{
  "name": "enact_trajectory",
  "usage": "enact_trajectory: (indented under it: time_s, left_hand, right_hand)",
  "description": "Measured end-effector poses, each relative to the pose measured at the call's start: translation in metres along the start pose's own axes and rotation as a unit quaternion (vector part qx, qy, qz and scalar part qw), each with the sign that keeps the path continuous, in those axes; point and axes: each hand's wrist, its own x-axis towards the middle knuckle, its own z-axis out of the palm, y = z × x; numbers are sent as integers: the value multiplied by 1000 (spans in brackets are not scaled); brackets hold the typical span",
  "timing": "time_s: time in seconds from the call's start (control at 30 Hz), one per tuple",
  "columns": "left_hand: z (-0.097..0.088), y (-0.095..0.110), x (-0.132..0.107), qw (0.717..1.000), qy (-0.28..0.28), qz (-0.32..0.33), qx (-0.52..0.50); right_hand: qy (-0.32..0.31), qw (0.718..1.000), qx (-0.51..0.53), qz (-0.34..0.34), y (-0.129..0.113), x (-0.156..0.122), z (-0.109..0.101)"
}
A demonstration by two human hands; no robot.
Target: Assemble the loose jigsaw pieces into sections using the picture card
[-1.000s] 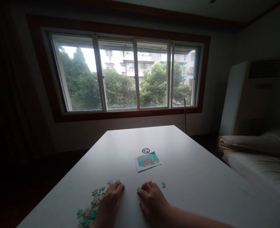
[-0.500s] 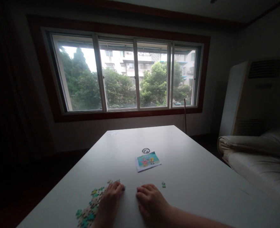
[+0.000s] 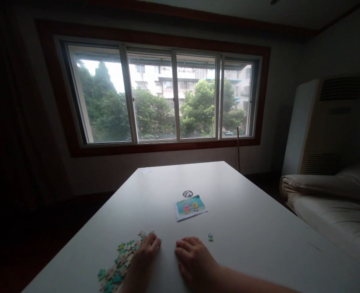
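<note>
My left hand [image 3: 145,254] lies at the right edge of a heap of jigsaw puzzle pieces [image 3: 119,264], fingers bent and closed. A bit of teal shows at its fingertips, like a puzzle piece. The heap mixes green, teal and pale beige pieces. Across a narrow gap, my right hand [image 3: 194,256] rests on the table with its fingers curled in; what lies under them is hidden. Just beyond its knuckles, to the right, is a single green puzzle piece [image 3: 210,237]. A picture card [image 3: 190,207] with pink and yellow cartoon figures on teal lies farther off.
The white table [image 3: 253,232] stretches toward a wide window [image 3: 174,95]. Behind the card is a round dark mark [image 3: 187,194], and a clear scrap [image 3: 145,171] lies at the far left corner. A padded sofa [image 3: 326,199] and a tall air conditioner [image 3: 314,122] stand right.
My left hand has shifted very slightly, its wrist moving a little to the right, so more of the heap shows. My right hand and the card stay where they were.
</note>
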Motion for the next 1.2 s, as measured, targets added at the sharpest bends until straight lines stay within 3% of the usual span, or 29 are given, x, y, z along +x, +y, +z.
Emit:
enact_trajectory:
  time_s: [0.37,0.77,0.9,1.03,1.1,1.2]
  left_hand:
    - [10,-5,0,999,22,27,-12]
    - [9,-4,-3,997,44,55,-13]
    - [20,-13,-4,993,94,77,-1]
    - [25,-16,-5,971,186,150,-6]
    - [24,-13,-7,957,218,184,-50]
    - [18,-1,-14,938,221,217,-155]
  right_hand:
    - [1,1000,-8,-1,2,-1,3]
    - [10,1000,-2,-10,3,1,4]
    - [6,1000,-5,-8,3,1,4]
    - [6,1000,2,-10,2,1,5]
    - [14,1000,11,-6,1,0,3]
    - [46,998,39,4,-2,-2,-3]
